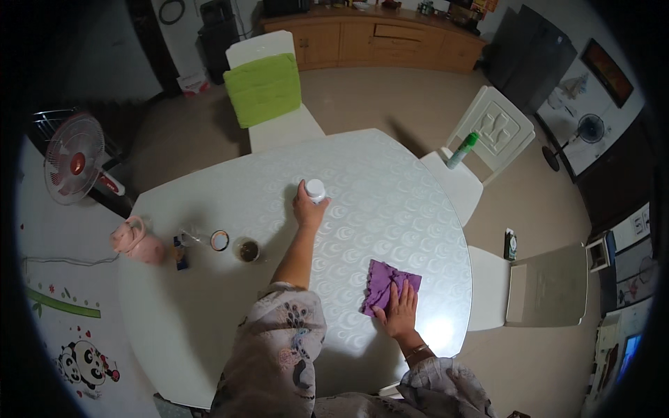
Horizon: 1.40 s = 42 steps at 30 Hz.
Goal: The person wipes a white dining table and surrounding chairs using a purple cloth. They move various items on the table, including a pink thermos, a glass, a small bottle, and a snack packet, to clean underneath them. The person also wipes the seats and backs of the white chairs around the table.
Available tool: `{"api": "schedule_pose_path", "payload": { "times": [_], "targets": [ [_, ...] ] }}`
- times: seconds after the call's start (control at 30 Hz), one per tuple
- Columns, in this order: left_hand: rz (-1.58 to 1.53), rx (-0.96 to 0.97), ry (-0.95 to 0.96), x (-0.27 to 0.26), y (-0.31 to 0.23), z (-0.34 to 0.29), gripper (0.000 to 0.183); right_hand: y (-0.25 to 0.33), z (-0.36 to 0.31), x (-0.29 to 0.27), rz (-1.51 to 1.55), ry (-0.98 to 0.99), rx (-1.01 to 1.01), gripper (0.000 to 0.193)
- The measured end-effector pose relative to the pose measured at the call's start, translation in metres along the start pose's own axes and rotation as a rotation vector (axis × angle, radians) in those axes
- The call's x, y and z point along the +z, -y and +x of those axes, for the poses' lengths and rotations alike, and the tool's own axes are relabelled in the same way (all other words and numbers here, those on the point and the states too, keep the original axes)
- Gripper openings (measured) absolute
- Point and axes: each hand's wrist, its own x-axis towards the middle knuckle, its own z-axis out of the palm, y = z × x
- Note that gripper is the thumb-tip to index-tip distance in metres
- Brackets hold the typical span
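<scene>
My left hand (309, 209) reaches over the middle of the white patterned table (362, 174). Its fingers are wrapped round a small white bottle (316, 187) with a white cap, which stands upright. Lower on the right, my right hand (399, 311) lies flat with its fingers stretched over a crumpled purple cloth (385, 280), pressing it against the tabletop. The cloth is spread under the fingers rather than gripped. A bracelet (416, 351) circles my right wrist.
On the table's left stand a pink jug (139, 242), a small dark box (180, 252), a round lid (219, 240) and a glass jar (247, 249) with dark contents. White chairs surround the table; one bears a green spray can (463, 150), another a green cushion (263, 90). A fan (77, 161) stands left.
</scene>
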Motion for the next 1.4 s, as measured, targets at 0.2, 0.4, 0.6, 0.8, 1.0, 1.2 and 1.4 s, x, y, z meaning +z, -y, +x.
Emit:
{"api": "schedule_pose_path", "payload": {
  "times": [0.2,0.4,0.6,0.8,1.0,1.2,1.4],
  "targets": [
    [-0.159,-0.011,0.246,-0.033,0.025,-0.056,0.055,-0.014,0.111,0.017,-0.01,-0.074,0.153,0.082],
    [-0.327,-0.157,0.297,-0.174,0.024,-0.184,0.048,0.064,0.167,0.03,-0.058,0.154,0.061,0.068],
    [-0.357,-0.235,0.258,-0.274,0.043,-0.254,0.048,0.161,0.0,0.041,0.026,0.359,-0.328,0.069],
    [-0.324,-0.221,0.325,-0.3,0.05,-0.28,0.055,0.052,-0.008,0.033,-0.092,-0.013,0.025,0.061],
    [-0.406,-0.173,0.34,-0.337,0.036,-0.325,0.059,0.121,-0.027,0.07,0.018,-0.133,0.072,0.064],
    [-0.297,-0.217,0.315,-0.392,0.089,-0.35,0.054,0.245,-0.141,0.063,0.056,0.297,-0.242,0.072],
    [-0.276,-0.208,0.212,-0.377,0.083,-0.341,0.05,0.213,-0.016,0.075,0.007,0.159,-0.145,0.068]
  ]
}}
